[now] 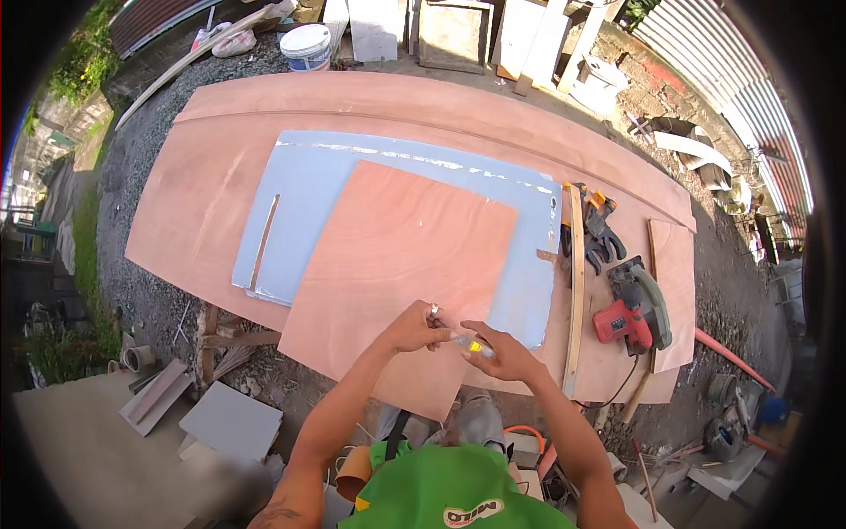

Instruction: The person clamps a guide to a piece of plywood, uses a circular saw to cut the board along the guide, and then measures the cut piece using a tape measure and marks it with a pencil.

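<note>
Over the near part of a reddish plywood sheet (pixel 410 238), my two hands are close together. In my right hand (pixel 504 351) is a small whitish tube-like item with a yellow label (pixel 477 346), lying between thumb and fingers. Its exact kind is too small to make out. My left hand (pixel 414 327) is closed in a pinch at the item's left end, a ring on one finger; whatever its fingertips hold is hidden. The plywood sheet lies askew on a light blue panel (pixel 256 231), and its near corner overhangs the edge toward me.
Underneath is a large plywood tabletop (pixel 189 207). To the right lie a wooden strip (pixel 575 291), black-and-orange clamps (pixel 601 231), and a red circular saw (pixel 627 319) with its cord. A white bucket (pixel 306 48) stands beyond; board offcuts (pixel 231 414) lie at lower left.
</note>
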The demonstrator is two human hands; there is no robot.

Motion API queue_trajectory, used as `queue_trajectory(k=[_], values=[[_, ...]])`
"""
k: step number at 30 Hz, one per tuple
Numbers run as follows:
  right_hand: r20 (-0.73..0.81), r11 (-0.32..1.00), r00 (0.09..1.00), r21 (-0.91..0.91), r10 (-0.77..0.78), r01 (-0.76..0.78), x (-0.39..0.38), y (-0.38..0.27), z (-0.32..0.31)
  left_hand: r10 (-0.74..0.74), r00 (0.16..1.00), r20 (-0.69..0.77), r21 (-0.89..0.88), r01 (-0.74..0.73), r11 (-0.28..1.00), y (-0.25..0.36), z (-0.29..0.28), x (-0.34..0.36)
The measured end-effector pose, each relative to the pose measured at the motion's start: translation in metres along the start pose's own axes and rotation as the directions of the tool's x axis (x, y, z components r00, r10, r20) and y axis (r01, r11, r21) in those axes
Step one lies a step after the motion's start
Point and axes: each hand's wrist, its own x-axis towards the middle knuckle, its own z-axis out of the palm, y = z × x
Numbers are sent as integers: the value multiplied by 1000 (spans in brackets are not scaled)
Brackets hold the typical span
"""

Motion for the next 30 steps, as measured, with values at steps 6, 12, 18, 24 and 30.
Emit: queue_trajectory(k=[6,12,18,24,30], values=[[-180,858,938,-381,296,-344,17,32,-50,252,902,-351,277,-156,948,7,-179,62],[-397,836,909,-453,124,-311,97,73,-84,546,495,-676,555,-145,819,10,-303,153],[-449,815,884,-458,132,-355,137,95,-111,549,187,-815,553,-37,833,3,-297,203],[-426,832,900,-464,93,-305,149,107,-127,622,79,-779,626,38,779,-10,-300,203],[-411,811,907,-495,96,-310,183,91,-132,688,92,-720,692,21,721,-24,-281,198]])
